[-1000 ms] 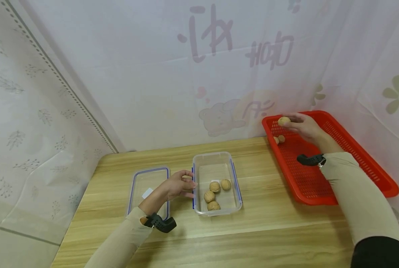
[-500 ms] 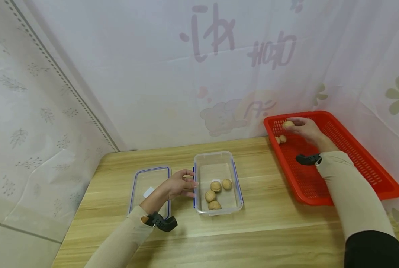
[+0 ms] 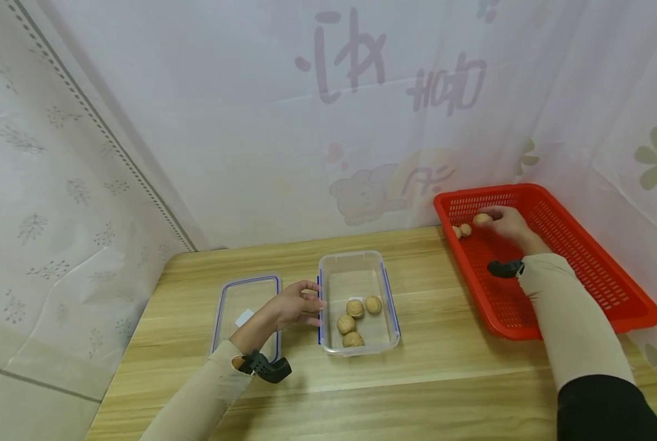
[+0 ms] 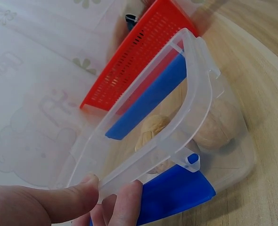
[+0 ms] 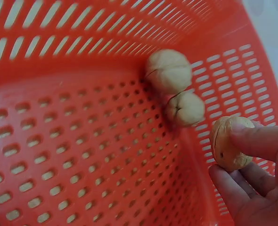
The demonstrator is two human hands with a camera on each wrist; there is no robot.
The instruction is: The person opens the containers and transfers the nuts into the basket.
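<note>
My right hand [image 3: 509, 228] pinches a walnut [image 5: 228, 143] between thumb and fingers, inside the red plastic basket [image 3: 471, 288]. Two more walnuts [image 5: 176, 89] lie against the basket's far left corner, just beside the held one in the right wrist view. My left hand [image 3: 294, 304] grips the near-left rim of a clear plastic box [image 4: 195, 106], thumb on top and fingers outside by the blue clasp [image 4: 176, 195]. Several walnuts [image 3: 354, 308] rest on the floor of that box, toward its near end.
A clear lid [image 3: 251, 285] with a blue seal lies on the wooden table [image 3: 416, 392], left of the box and partly under my left wrist. Behind the table hangs a printed white curtain [image 3: 251, 153]. The basket stands near the curtain on the right.
My right hand has lowered with its walnut from the basket's far rim into the basket. The left hand stays on the box rim, and the walnuts in the box have not moved.
</note>
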